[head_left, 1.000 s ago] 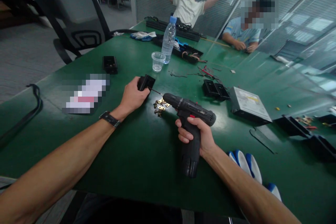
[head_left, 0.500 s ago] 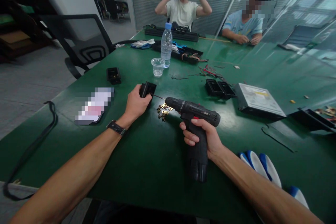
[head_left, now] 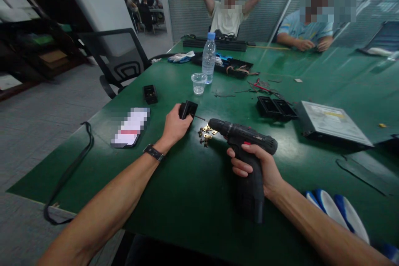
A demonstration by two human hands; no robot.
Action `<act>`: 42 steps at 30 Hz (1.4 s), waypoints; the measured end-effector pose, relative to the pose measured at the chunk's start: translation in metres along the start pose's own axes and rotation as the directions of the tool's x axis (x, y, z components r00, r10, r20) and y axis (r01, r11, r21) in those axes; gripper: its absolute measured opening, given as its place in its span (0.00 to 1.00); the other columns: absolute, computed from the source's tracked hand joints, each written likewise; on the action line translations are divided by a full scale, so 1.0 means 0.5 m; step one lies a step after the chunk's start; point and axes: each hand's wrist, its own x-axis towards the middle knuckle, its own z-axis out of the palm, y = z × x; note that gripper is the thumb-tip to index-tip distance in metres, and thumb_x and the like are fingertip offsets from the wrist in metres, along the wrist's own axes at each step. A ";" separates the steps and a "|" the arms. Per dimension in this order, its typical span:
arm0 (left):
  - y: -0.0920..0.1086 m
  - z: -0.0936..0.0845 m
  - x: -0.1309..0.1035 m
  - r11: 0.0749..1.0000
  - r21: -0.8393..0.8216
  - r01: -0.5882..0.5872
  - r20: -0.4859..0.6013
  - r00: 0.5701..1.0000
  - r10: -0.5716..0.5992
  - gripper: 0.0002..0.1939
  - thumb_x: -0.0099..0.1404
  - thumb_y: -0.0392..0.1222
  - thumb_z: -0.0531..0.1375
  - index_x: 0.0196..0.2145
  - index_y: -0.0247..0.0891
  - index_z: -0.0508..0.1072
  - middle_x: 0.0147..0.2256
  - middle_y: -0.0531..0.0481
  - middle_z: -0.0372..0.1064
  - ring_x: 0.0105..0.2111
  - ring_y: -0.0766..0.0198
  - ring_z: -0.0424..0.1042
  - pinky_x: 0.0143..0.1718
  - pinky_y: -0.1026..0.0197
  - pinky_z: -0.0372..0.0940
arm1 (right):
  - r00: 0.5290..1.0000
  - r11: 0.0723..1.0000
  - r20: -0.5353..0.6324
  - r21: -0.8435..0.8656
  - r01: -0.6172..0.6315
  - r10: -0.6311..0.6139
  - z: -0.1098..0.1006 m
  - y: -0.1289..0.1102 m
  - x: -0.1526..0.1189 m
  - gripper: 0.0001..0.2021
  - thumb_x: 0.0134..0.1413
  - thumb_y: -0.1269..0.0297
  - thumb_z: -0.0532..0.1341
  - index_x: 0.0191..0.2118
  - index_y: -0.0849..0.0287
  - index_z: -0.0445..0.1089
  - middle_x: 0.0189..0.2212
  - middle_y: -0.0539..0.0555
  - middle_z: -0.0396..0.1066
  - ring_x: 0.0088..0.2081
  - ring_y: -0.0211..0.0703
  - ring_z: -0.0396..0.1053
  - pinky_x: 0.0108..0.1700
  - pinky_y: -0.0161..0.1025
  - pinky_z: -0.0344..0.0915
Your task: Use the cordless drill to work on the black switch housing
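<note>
Drill, pistol-shaped, slim bit, boxy black piece

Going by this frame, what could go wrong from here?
The bit of the drill might slip at the black part and nick the left hand, whose thumb is close by. The loose gold-coloured plates near the drill's front end could get knocked and scattered.

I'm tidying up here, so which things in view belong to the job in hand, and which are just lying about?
Job in hand:
drill, in the right grip
black part, in the left grip
gold plates nearby, probably

Lying about, it seems:
phone
water bottle
clear cup
black strap
glove
</note>
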 end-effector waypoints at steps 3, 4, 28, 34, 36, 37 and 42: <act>-0.001 0.001 0.000 1.000 -0.003 0.003 0.009 1.000 -0.003 0.12 0.59 0.44 0.60 0.40 0.38 0.70 0.34 0.49 0.70 0.32 0.62 0.67 0.35 0.60 0.60 | 1.000 1.000 0.004 -0.024 0.016 -0.016 -0.002 0.002 0.000 0.16 0.62 0.62 0.55 0.34 0.70 0.74 0.16 0.47 0.53 0.19 0.33 0.44 0.23 0.30 0.55; -0.001 0.001 -0.001 1.000 -0.002 0.003 0.009 1.000 -0.003 0.12 0.59 0.44 0.60 0.40 0.38 0.70 0.33 0.49 0.70 0.32 0.62 0.67 0.35 0.60 0.60 | 1.000 0.999 0.010 -0.037 0.025 -0.025 -0.004 0.003 0.000 0.16 0.62 0.62 0.54 0.35 0.70 0.75 0.16 0.47 0.54 0.19 0.33 0.44 0.23 0.31 0.55; -0.001 -0.002 -0.006 1.000 -0.022 0.019 0.031 0.999 -0.018 0.10 0.62 0.43 0.60 0.40 0.39 0.69 0.32 0.51 0.69 0.30 0.63 0.67 0.32 0.62 0.60 | 0.999 0.999 -0.029 -0.035 0.016 -0.017 -0.004 0.009 -0.006 0.14 0.61 0.61 0.58 0.35 0.67 0.75 0.15 0.47 0.53 0.19 0.34 0.44 0.23 0.34 0.54; 0.008 -0.004 -0.007 0.999 -0.023 0.036 0.027 0.999 -0.035 0.09 0.60 0.38 0.60 0.41 0.39 0.69 0.35 0.49 0.71 0.33 0.62 0.70 0.36 0.61 0.62 | 0.997 0.999 -0.076 -0.043 0.029 -0.032 -0.004 0.008 -0.004 0.10 0.58 0.62 0.61 0.33 0.64 0.74 0.17 0.48 0.54 0.19 0.34 0.42 0.21 0.35 0.55; 0.008 -0.003 -0.007 0.999 -0.027 0.036 0.030 0.999 -0.035 0.09 0.61 0.39 0.61 0.40 0.40 0.68 0.35 0.49 0.71 0.33 0.62 0.69 0.35 0.61 0.62 | 0.996 0.998 -0.079 -0.050 0.032 -0.036 -0.003 0.008 -0.005 0.10 0.58 0.62 0.62 0.33 0.64 0.74 0.17 0.48 0.54 0.19 0.34 0.42 0.20 0.35 0.56; 0.007 -0.003 -0.007 0.999 -0.029 0.036 0.032 0.999 -0.035 0.08 0.61 0.40 0.61 0.39 0.40 0.68 0.35 0.49 0.71 0.33 0.62 0.69 0.35 0.61 0.62 | 0.996 0.998 -0.080 -0.052 0.033 -0.037 -0.003 0.008 -0.005 0.10 0.58 0.62 0.62 0.33 0.64 0.74 0.18 0.48 0.55 0.19 0.33 0.42 0.20 0.35 0.56; 0.003 -0.003 -0.008 0.999 -0.040 0.034 0.040 0.999 -0.032 0.08 0.61 0.41 0.61 0.39 0.40 0.68 0.33 0.50 0.70 0.32 0.63 0.68 0.33 0.62 0.61 | 0.992 0.997 -0.106 -0.048 0.062 -0.067 0.000 0.009 -0.005 0.09 0.57 0.64 0.61 0.34 0.64 0.75 0.20 0.52 0.60 0.18 0.32 0.43 0.20 0.34 0.56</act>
